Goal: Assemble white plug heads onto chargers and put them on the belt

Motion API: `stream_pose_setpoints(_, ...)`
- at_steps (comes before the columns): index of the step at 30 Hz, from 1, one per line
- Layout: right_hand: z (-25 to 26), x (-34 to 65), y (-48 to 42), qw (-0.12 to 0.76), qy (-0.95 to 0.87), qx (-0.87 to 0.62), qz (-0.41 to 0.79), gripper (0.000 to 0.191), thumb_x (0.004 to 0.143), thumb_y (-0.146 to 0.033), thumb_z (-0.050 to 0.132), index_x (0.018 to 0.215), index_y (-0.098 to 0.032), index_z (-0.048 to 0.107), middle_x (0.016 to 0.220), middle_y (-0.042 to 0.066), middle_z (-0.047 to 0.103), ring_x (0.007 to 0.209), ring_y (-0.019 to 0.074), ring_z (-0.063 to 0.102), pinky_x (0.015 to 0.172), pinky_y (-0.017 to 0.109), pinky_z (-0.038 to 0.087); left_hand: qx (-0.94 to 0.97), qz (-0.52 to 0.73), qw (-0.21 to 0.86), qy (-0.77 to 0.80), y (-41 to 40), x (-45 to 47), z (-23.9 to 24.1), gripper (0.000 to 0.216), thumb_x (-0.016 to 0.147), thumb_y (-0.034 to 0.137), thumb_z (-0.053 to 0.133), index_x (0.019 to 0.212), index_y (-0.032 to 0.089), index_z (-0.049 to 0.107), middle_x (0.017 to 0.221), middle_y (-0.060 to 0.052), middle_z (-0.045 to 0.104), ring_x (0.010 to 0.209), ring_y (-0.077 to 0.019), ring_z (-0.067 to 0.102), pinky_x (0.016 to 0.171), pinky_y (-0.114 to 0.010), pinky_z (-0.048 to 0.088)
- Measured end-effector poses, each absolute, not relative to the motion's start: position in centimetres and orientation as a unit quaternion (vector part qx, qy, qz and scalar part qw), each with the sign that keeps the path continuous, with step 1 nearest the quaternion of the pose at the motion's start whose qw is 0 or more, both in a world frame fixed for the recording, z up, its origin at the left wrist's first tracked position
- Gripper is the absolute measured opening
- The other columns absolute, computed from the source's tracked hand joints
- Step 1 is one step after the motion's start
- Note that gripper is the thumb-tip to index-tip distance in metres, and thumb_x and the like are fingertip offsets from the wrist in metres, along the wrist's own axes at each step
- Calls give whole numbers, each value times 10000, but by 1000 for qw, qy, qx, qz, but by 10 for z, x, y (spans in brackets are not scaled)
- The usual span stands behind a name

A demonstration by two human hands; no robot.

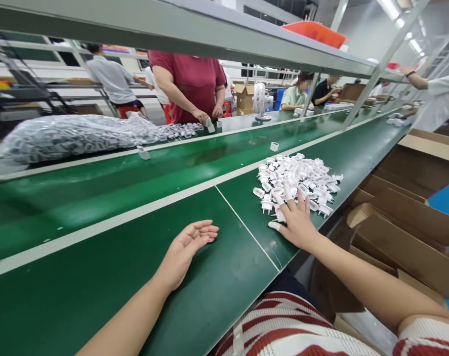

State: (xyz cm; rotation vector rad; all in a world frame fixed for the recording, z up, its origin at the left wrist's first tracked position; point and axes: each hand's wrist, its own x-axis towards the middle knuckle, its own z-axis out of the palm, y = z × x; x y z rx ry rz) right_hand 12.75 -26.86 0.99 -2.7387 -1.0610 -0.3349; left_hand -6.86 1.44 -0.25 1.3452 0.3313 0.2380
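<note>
My left hand (185,249) rests on its side on the green conveyor belt (98,277), palm up, fingers loosely curled and empty. My right hand (296,220) lies flat on the belt with fingers spread, fingertips wrapped in white tape, touching the near edge of a pile of small white plastic plug parts (298,183). It grips nothing.
A person in a red shirt (189,84) handles parts across the belt beside a big clear bag of parts (68,136). Loose single parts (274,146) lie on the belt. Open cardboard boxes (402,232) stand at my right. A metal shelf (172,29) runs overhead. Other workers sit further along.
</note>
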Motion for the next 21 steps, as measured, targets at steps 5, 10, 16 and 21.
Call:
stream_pose_setpoints(5, -13, 150, -279, 113, -352, -924, -99, 577, 1027, -473, 570, 1549, -226, 558, 1540, 217, 587, 1578, 531, 312, 1199, 789, 306, 639, 99, 741, 182, 13, -70, 1, 604, 760, 581, 901, 1193, 186, 757, 1187, -137, 783, 1084, -281, 696, 999, -416, 572)
stream_pose_setpoints(10, -10, 169, -278, 160, -404, -892, -125, 352, 1015, -336, 589, 1323, -217, 710, 1456, 157, 665, 1449, 381, 514, 1196, 577, 432, 646, 95, 732, 194, 12, -71, 4, 608, 731, 603, 914, 1149, 183, 779, 1149, -142, 795, 1039, -279, 713, 968, -411, 589)
stream_pose_setpoints(16, 0, 184, -279, 212, -424, -865, -165, 232, 972, -220, 557, 1077, -200, 763, 1047, 137, 722, 1099, 330, 631, 989, 492, 530, 660, 114, 720, 183, 16, -72, -4, 498, 786, 549, 885, 1120, 192, 789, 1099, -131, 813, 990, -269, 747, 933, -392, 614)
stream_pose_setpoints(21, 14, 189, -261, 236, -443, -846, -179, 231, 910, -200, 595, 1064, -185, 767, 932, 114, 679, 1037, 331, 598, 1002, 498, 491, 795, 138, 591, 19, -16, -73, 43, 196, 983, 332, 706, 1135, 246, 796, 1061, -73, 819, 960, -223, 758, 910, -342, 618)
